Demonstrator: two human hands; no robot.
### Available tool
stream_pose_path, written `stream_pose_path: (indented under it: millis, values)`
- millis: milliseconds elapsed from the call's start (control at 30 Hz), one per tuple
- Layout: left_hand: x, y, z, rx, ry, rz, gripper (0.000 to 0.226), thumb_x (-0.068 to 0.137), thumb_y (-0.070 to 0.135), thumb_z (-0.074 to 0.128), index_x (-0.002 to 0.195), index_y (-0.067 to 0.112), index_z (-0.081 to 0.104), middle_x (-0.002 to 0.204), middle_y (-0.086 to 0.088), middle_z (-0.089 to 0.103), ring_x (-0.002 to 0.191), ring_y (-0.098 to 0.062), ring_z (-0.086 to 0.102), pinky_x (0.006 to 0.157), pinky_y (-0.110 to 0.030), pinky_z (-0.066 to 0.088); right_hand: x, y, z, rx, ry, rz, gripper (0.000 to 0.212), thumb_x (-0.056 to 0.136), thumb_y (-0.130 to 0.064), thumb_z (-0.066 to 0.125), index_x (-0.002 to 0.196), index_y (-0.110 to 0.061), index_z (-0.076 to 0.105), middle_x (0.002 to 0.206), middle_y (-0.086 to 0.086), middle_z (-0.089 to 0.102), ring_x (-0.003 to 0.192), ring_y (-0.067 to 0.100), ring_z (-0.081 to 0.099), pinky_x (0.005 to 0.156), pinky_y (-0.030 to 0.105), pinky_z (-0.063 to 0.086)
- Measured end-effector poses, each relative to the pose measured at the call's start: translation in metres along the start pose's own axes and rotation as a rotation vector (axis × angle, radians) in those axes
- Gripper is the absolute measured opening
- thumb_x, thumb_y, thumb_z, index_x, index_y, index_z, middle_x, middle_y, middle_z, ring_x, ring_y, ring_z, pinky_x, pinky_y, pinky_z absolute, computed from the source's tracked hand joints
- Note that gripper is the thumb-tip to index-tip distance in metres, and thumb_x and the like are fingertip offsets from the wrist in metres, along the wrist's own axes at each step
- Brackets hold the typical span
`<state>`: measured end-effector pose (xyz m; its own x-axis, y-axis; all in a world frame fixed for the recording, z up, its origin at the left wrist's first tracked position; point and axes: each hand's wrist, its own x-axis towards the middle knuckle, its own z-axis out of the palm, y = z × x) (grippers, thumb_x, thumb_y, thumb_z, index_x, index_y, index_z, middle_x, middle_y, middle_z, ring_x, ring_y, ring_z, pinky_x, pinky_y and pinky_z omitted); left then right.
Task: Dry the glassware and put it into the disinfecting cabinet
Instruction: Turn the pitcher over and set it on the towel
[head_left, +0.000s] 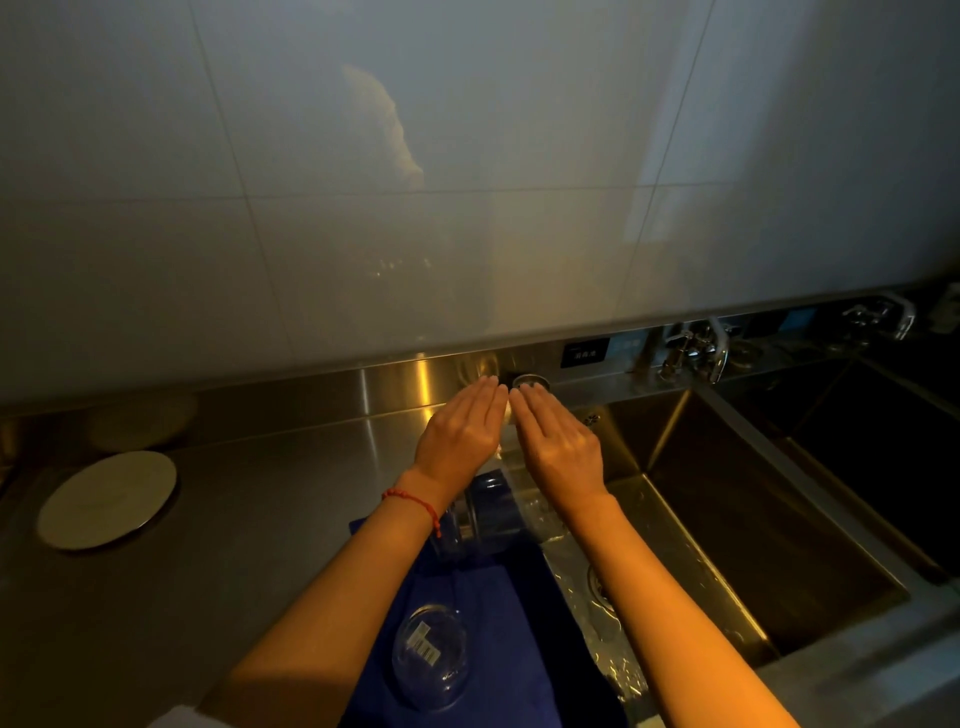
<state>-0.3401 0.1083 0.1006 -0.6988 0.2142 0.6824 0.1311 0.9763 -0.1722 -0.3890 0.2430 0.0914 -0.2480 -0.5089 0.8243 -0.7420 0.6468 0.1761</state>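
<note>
Both hands were stretched forward near the middle of the frame, flat and empty, fingers straight and together. The left hand (460, 428) and the right hand (558, 441) lay side by side with their fingertips almost meeting, just in front of a small round fitting (531, 383) set in the steel upstand. They gripped nothing; I judged them to be between steps, with no glass taken up yet.

The glassware waited below them, in the lower middle of the frame. A clear glass jar (480, 519) lay on its side on a dark blue cloth (498, 613), partly hidden under the left wrist, which wore a red string bracelet (413, 501). Nearer the bottom edge a round glass bowl (431, 654) sat on the same cloth. The cloth was presumably spread there to catch drips and to serve for drying. No cabinet was in view, so all the putting away seemed still ahead.

The worktop (260, 493) was brushed stainless steel, dimly lit with a warm glow. A pale round plate (106, 499) lay at centre left. A deep sink (753, 519) filled the lower right, with water glinting along its near edge, taps (693, 348) at upper right, and large pale wall tiles (363, 156) above.
</note>
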Motion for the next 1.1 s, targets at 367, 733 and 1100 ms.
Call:
stream_pose_path:
  millis: [367, 733, 1100]
  values:
    - [-0.006, -0.001, 0.002, -0.042, 0.042, -0.054, 0.058, 0.051, 0.008, 0.088, 0.104, -0.004, 0.066, 0.101, -0.021, 0.069, 0.092, -0.029, 0.068, 0.078, -0.036, 0.055, 0.0, 0.014, -0.007, 0.043, -0.116, 0.093, 0.039, 0.067, -0.009, 0.079, 0.102, 0.002, 0.066, 0.096, 0.017, 0.071, 0.085, 0.025, 0.07, 0.065, 0.028, 0.057]
    - [0.009, 0.013, 0.002, -0.096, 0.062, -0.058, 0.058, 0.048, 0.005, 0.089, 0.101, -0.004, 0.067, 0.097, -0.02, 0.07, 0.09, -0.027, 0.069, 0.078, -0.033, 0.056, 0.014, 0.009, -0.001, 0.041, -0.064, -0.066, 0.04, 0.062, -0.008, 0.084, 0.099, 0.0, 0.069, 0.097, 0.015, 0.071, 0.091, 0.025, 0.069, 0.079, 0.03, 0.055]
    - [0.001, 0.002, 0.005, -0.059, 0.084, -0.022, 0.05, 0.056, 0.003, 0.085, 0.102, -0.004, 0.066, 0.097, -0.02, 0.07, 0.089, -0.027, 0.069, 0.077, -0.034, 0.057, 0.01, -0.002, -0.004, 0.09, -0.089, 0.146, 0.045, 0.067, -0.011, 0.079, 0.106, 0.004, 0.063, 0.104, 0.02, 0.068, 0.091, 0.026, 0.069, 0.069, 0.029, 0.057]
